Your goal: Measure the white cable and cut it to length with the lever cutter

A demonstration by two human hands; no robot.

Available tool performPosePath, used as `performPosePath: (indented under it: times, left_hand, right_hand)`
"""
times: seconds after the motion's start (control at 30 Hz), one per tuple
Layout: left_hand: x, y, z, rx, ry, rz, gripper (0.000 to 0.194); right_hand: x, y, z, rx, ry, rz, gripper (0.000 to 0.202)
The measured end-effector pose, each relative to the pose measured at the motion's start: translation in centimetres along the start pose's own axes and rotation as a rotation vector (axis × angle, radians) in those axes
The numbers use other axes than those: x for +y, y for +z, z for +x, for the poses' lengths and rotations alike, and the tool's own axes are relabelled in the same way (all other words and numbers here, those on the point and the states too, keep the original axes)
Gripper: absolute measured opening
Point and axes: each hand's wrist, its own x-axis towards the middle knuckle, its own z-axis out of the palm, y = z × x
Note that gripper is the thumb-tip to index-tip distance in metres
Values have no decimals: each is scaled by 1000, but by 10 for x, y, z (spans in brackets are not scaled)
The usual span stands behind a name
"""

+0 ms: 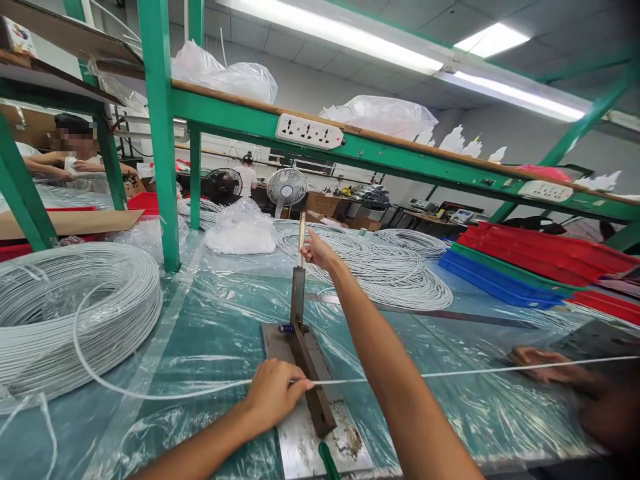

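A lever cutter with a metal base plate (290,443) lies on the bench in front of me, its lever arm (297,297) raised upright. My left hand (273,393) pinches a white cable (200,390) just left of the cutter's steel bar (313,383). The cable runs across the bar and on to the right, passing under my right forearm. My right hand (319,251) has its fingers curled at the lever's handle (302,237), near the top. A green handle (328,460) sticks out at the front of the base.
A large cable coil (125,320) sits at left; looser coils (390,267) lie behind the cutter. Another person's blurred hand (550,365) is beside the cable at right. Stacked red and blue trays (505,277) stand at right. A green shelf beam (240,120) crosses above.
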Motion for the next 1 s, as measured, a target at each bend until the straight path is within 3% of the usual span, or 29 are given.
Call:
performPosePath:
  times: [0.17,0.33,0.4,0.6,0.8,1.0]
  left_hand:
    - [1,1,0,-11,-5,75,31]
    - [-2,7,4,-18,0,131,32]
    - [-5,11,8,-1,-7,51,27]
    - [-11,18,18,14,-66,-111,18]
    - [-10,24,20,73,-119,-149,18]
    - [-12,31,28,153,-188,-195,27]
  right_hand:
    - [-5,4,5,-38,279,-43,54]
    - [-41,-9,-28,-95,395,-39,81]
    - [-60,-17,-52,-120,393,-31,83]
    - [-92,-49,-152,-69,447,13,49]
    - [-77,-71,-256,-134,587,-47,38]
    - [-67,-71,-303,-90,700,-80,33]
